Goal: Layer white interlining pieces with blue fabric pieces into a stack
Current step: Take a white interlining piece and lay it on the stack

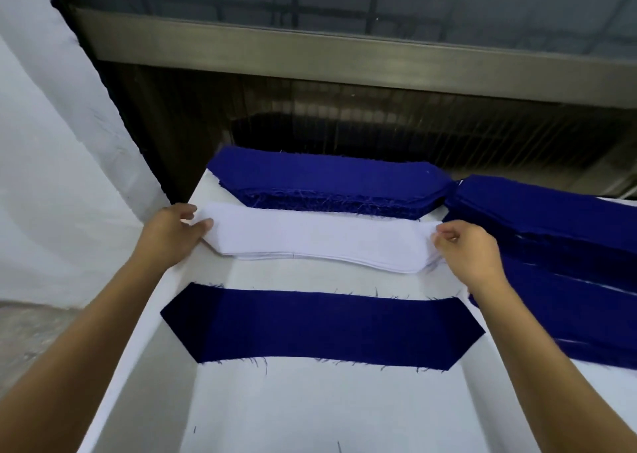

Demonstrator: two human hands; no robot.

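Nearest, one blue piece [320, 328] lies flat on the white table [310, 414], with open table in front and a narrow strip behind it. Beyond that strip the left hand [169, 235] pinches the white pile [317, 242] at its left tip between thumb and fingers, and the right hand [465, 249] pinches the right tip with curled fingers. The thin sheets likely cling, so two could lift together or one land skewed. Farthest, a blue stack [320, 176] sits just behind the pile, blue heaps [558, 235] crowd the right, and the table's left edge passes under the left hand.
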